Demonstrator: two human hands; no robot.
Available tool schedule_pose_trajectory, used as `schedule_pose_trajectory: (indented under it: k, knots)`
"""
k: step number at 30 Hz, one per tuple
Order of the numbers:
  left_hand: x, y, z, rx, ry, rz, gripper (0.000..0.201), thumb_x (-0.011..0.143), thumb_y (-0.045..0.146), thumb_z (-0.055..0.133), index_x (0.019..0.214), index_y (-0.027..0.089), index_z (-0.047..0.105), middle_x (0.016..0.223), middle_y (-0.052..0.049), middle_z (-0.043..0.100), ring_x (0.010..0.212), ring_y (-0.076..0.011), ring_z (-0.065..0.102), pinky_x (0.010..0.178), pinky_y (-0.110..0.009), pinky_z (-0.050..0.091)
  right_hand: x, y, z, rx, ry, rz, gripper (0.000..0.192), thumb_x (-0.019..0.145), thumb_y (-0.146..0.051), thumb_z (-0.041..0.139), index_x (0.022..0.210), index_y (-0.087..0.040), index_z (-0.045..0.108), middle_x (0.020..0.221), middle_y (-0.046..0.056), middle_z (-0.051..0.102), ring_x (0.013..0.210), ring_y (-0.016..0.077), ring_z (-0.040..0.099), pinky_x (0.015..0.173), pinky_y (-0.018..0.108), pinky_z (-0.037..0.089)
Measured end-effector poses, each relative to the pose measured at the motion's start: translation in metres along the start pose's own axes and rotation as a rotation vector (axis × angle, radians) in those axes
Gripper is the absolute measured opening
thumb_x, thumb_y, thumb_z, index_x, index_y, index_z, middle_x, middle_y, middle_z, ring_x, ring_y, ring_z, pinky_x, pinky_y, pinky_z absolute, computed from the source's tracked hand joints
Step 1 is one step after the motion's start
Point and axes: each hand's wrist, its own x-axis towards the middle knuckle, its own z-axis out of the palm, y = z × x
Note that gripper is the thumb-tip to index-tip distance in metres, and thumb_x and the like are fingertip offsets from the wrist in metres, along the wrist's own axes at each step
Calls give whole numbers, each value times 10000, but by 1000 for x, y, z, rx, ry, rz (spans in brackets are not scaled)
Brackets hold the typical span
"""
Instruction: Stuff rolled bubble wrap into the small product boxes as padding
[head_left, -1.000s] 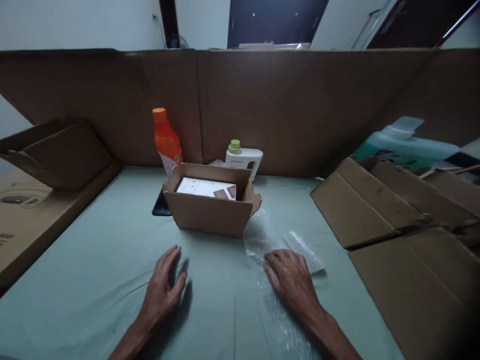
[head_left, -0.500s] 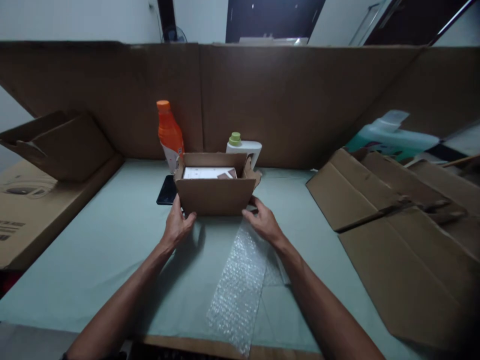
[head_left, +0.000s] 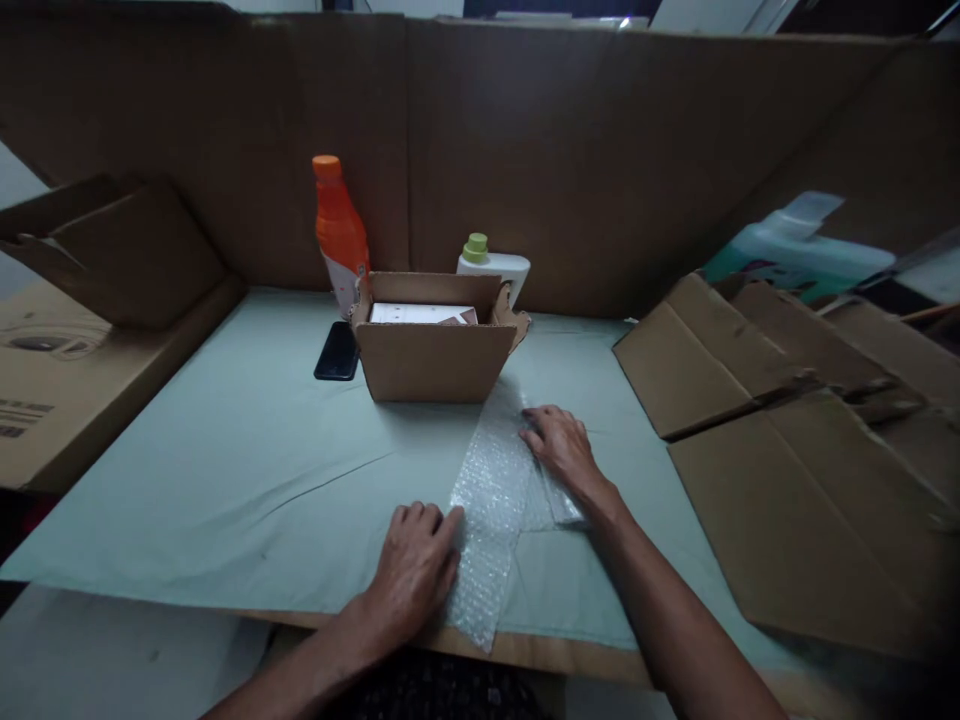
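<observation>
- I see the bubble wrap (head_left: 487,500) lying flat in the middle of the green cloth (head_left: 240,430), its near end at the table's edge.
- The left hand (head_left: 416,560), loosely curled, sits at the wrap's eight o'clock, by its edge; I can't tell whether it pinches any.
- The right hand (head_left: 562,447), fingers bent, is over the wrap's two o'clock side; its grip I can't make out either.
- The open cardboard box (head_left: 427,362) stands at the wrap's eleven o'clock, a phone (head_left: 337,352) at the box's nine.
</observation>
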Motion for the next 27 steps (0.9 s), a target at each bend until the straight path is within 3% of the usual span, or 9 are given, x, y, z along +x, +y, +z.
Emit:
schedule_pose_trajectory:
  k: [3,7,11,15,18,21,23,25,27]
  knots:
    - [-4,9,-1,0,-44,8,575,822,3,429,1350,194,553,973,-98,679,897,-257,617,844,-441,494,-2,-23,-13,-1,13,-87,198,886,-181,560,961,-214,740,969,110,752,994,296,639,902,438,431]
    - [-42,-5,-19,-269,119,-31,655,824,66,450,1460,222,435,988,-74,685,864,-227,631,817,-401,522,-22,-61,-27,55,57,-214,235,961,-206,508,1054,-219,724,1117,101,734,1124,279,598,1001,451,384]
    - [-76,-19,-31,-578,177,-321,642,867,232,514,1495,232,380,1065,-79,656,771,-169,621,684,-301,536,-19,-95,-15,136,-42,-347,262,931,-198,570,1154,-207,706,1195,115,706,1173,288,585,1007,454,419]
    - [-86,-20,-25,-822,246,-514,777,813,350,605,1529,226,331,1500,-173,436,1020,-227,635,813,-355,560,-31,-93,-13,143,-89,-377,533,862,-161,621,1390,-218,570,1416,148,585,1269,327,543,1002,502,460]
    - [-88,-17,-21,-1010,277,-568,729,800,427,651,1472,239,442,1569,-149,378,1156,-266,601,965,-401,514,-77,-80,-30,124,-116,-491,661,847,-84,558,1474,-275,469,1525,120,490,1341,307,496,1035,523,454]
    - [-86,-14,-25,-1149,279,-616,646,768,477,704,1349,222,585,1527,-140,444,1140,-265,594,968,-384,495,-138,-88,-41,138,-206,-610,820,781,-48,582,1543,-260,366,1587,137,412,1377,321,459,1038,531,464]
    - [-85,-10,-31,-1248,242,-629,657,759,502,721,1329,199,600,1415,-152,541,1004,-233,620,870,-359,517,-170,-107,-34,194,-250,-672,847,753,-26,583,1543,-242,367,1571,141,440,1377,321,462,1048,527,464]
    - [-85,-8,-36,-1316,192,-627,709,770,523,720,1366,172,563,1213,-140,643,856,-201,620,763,-335,521,-187,-127,-21,321,-184,-680,742,786,-18,551,1489,-225,437,1429,136,591,1271,290,562,1015,492,488]
    - [-89,-7,-40,-1290,194,-621,712,824,551,669,1400,159,521,1025,-98,674,774,-190,615,723,-333,520,-187,-142,-9,532,-72,-571,565,849,-74,538,1396,-218,520,1191,103,717,1062,247,667,917,422,536]
